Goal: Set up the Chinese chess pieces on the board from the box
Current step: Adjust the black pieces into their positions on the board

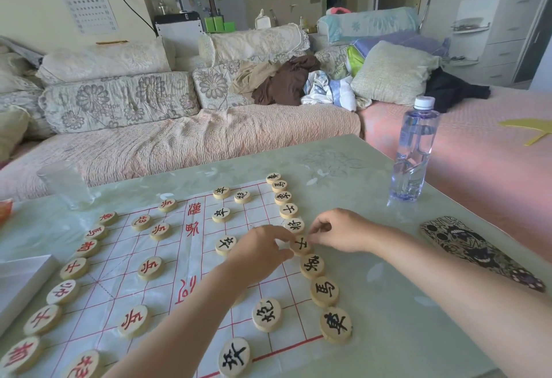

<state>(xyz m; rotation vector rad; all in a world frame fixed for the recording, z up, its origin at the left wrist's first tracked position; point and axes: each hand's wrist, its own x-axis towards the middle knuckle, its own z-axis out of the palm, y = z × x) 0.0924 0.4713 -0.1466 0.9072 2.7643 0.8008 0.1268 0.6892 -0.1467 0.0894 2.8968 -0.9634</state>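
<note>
tabletop (373, 303) carries board (191, 261), bottle (413, 150) at far right | board: red pieces down left edge, black down right | left hand (263, 250) and right hand (340, 232) fingers pinch one black piece (300, 244) in right column

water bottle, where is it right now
In the head view the water bottle stands upright on the table at its far right, beyond the right hand and off the board.
</note>
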